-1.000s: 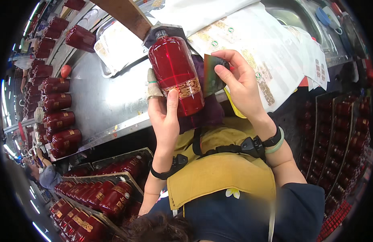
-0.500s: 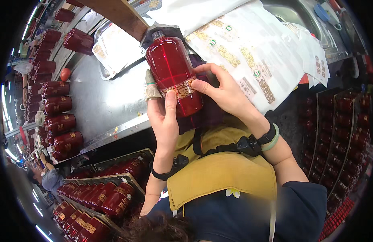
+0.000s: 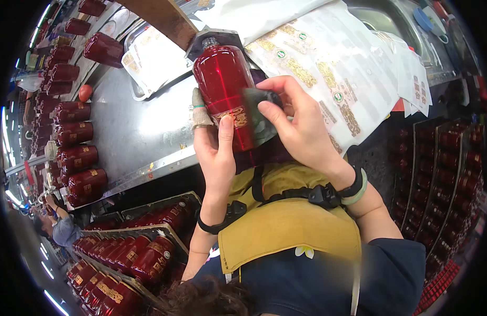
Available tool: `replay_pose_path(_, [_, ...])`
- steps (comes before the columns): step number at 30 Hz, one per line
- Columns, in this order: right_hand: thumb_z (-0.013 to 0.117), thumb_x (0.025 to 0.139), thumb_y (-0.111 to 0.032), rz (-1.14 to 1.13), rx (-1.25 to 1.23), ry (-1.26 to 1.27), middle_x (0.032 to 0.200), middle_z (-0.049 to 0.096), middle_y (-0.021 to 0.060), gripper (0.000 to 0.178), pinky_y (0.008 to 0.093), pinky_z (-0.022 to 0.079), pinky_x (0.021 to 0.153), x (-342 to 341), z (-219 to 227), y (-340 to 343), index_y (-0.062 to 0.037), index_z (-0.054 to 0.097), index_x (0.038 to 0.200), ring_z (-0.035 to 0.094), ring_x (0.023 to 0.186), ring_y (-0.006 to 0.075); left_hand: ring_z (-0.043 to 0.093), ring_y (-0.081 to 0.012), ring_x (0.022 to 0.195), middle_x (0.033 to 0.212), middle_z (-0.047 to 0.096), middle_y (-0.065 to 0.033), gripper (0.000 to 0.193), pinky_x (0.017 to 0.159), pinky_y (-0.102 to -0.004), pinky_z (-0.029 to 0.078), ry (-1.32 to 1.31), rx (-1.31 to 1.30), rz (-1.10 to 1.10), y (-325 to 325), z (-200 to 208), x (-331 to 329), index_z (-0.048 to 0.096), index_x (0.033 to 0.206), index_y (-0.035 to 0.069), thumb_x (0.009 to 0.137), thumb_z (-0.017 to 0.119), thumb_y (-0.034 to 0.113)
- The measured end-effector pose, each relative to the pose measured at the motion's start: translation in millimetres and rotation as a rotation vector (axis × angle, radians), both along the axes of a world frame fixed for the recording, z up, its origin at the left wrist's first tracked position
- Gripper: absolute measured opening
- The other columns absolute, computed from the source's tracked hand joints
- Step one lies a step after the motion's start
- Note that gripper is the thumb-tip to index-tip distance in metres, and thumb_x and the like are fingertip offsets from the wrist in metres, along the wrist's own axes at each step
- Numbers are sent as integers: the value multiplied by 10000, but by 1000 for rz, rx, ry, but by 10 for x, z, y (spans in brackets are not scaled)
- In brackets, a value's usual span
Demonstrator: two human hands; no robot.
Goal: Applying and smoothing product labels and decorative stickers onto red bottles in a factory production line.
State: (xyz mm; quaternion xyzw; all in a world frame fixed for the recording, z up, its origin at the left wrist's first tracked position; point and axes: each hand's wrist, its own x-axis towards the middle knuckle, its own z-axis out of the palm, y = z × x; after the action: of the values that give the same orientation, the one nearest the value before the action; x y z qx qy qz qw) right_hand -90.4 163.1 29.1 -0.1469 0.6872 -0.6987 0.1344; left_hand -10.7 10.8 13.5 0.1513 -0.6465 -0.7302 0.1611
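A dark red glass bottle (image 3: 222, 71) lies tilted before me, its neck against a dark angled rest (image 3: 225, 39). Bright red lines of light cross its side. My left hand (image 3: 214, 145) grips its lower left side, with the thumb pressed on a gold patterned label (image 3: 235, 118) and cloth covers on the fingers. Between the thumb and fingers of my right hand (image 3: 301, 118) is a dark, greyish-green flat piece (image 3: 258, 117), blurred, against the bottle's right side. It hides the label's right end; I cannot tell its exact kind.
White label sheets (image 3: 328, 79) with gold pieces cover the right of the metal table (image 3: 112, 137). A tray (image 3: 133, 92) of papers stands behind. Red bottles (image 3: 77, 134) line the left edge. Crates of bottles (image 3: 159, 231) sit lower left; racks (image 3: 438, 174) stand right. Another person (image 3: 64, 229) is far left.
My right hand's fingers have gone from touching the label to holding the dark flat piece against the bottle's right side. My left hand keeps its grip, thumb on the label.
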Motion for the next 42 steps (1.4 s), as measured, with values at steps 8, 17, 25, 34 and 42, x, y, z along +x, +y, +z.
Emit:
replay_pose_path(8, [663, 967, -48, -70, 128, 70, 1041, 716, 154, 195, 364, 539, 789, 8, 143, 19, 2, 643, 1155, 710, 895, 267, 473, -221, 1398, 1584, 425, -171, 681, 1187, -368, 351, 21, -8, 2, 15, 26, -30, 202, 1630, -60, 1068, 563, 73])
replay_pose_path(17, [646, 957, -22, -161, 210, 362, 1036, 702, 185, 183, 397, 533, 853, -136, -3, 93, 10, 670, 1136, 688, 947, 352, 488, -211, 1378, 1565, 442, -161, 656, 1173, -364, 375, 4, 17, 21, 8, 25, -26, 237, 1625, -50, 1067, 567, 56])
replay_pose_path(25, [682, 971, -44, -226, 71, 303, 979, 740, 109, 276, 321, 529, 851, -277, 3, 137, -35, 682, 1246, 679, 869, 179, 395, -413, 1476, 1615, 344, -306, 1149, 1200, -474, 332, 79, -1062, 32, 62, 163, 95, 345, 1586, -43, 698, 965, 341])
replay_pose_path(34, [720, 953, -59, -220, 87, 375, 1012, 749, 106, 292, 308, 531, 839, -283, -64, 178, -37, 688, 1243, 690, 902, 178, 478, -462, 1406, 1603, 371, -303, 1045, 1144, -478, 422, 140, -860, 10, -137, -133, 188, 461, 1542, -2, 635, 965, 121])
replay_pose_path(42, [759, 872, -21, -195, 124, 565, 998, 757, 78, 216, 324, 537, 794, -292, 12, 105, -44, 752, 1087, 695, 895, 209, 434, -547, 1389, 1566, 343, -357, 911, 1114, -549, 428, 36, -1266, -78, -6, 95, 155, 567, 1511, 210, 682, 858, -32])
